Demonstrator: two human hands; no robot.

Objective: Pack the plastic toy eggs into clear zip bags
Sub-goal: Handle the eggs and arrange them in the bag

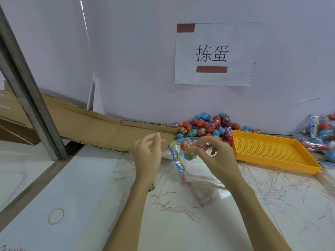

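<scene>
My right hand (213, 156) pinches the clear zip bag with the colourful printed header strip (183, 160), lifted just above the white table (253, 223), centre of view. Two plastic toy eggs sit inside it: an orange one (185, 144) above a blue one (188, 155), touching. My left hand (147, 153) hangs just left of the bag, apart from it, fingers loosely curled, gripping nothing I can see.

Under the bag a stack of flat clear bags (199, 176) lies on the table. Far behind, a heap of loose orange and blue toy eggs (208, 126) piles against the white wall (145, 51). The yellow perforated plastic tray (268, 151) sits right of my right hand, its left edge near the heap. Filled bags of eggs (320, 131) lie at the far right edge, cut off by the frame.

Thin red-and-clear strips (272, 182) litter the table right and near. Flattened brown cardboard (90, 124) lines the far left edge. A grey metal post (27, 87) slants at left. A tan rubber band (56, 216) lies near left, where the table shows open room.
</scene>
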